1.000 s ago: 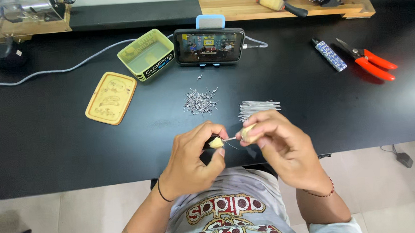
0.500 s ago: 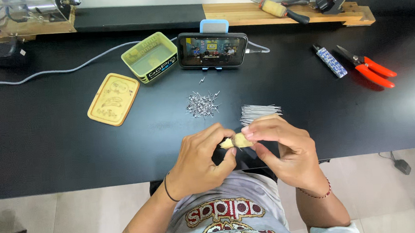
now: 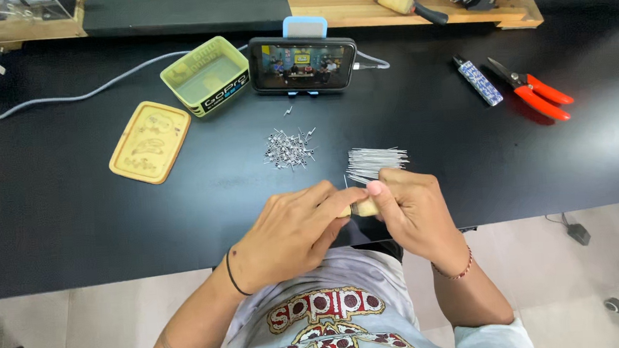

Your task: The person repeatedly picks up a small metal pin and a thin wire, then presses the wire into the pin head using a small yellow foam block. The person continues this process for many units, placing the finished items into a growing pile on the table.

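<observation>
My left hand (image 3: 295, 232) and my right hand (image 3: 410, 207) meet at the front edge of a black table (image 3: 76, 217). Between their fingertips both hands pinch a small pale yellow handle-like piece (image 3: 364, 208), with a thin wire tip sticking up just above it. Directly behind my right hand lies a bundle of straight thin metal wires (image 3: 374, 161). A small heap of bent wire pieces (image 3: 289, 149) lies further back, in the middle of the table.
A yellow-green box (image 3: 207, 75) and its flat yellow lid (image 3: 150, 141) sit at back left. A phone (image 3: 303, 64) stands on a blue holder, cable attached. Red-handled cutters (image 3: 533, 88) and a small patterned tool (image 3: 478, 81) lie at right. A wooden shelf holds tools.
My hands have closed together: the wire and yellow piece, held apart a second ago, are now pinched between both hands' fingertips. The view shifted slightly.
</observation>
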